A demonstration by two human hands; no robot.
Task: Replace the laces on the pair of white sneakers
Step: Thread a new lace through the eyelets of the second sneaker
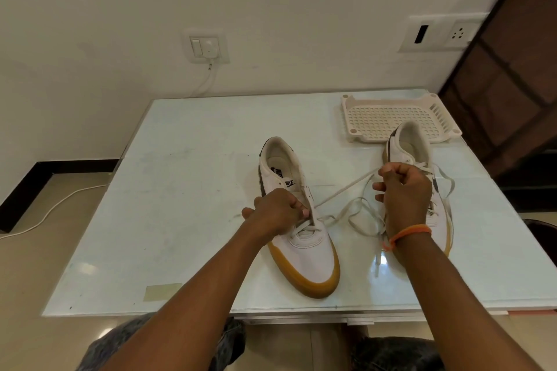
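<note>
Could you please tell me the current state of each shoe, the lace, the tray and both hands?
Left sneaker: upright, laced at lowest eyelets only.
Right sneaker: upright, partly hidden.
Lace: loose, stretched between hands.
Tray: empty.
Left hand: gripping left sneaker.
Right hand: pinching lace.

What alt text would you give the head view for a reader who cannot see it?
A person's left hand grips the near sneaker at its eyelets while the right hand pulls a white lace from it. The second sneaker and a plastic tray sit on the glass table.
</note>
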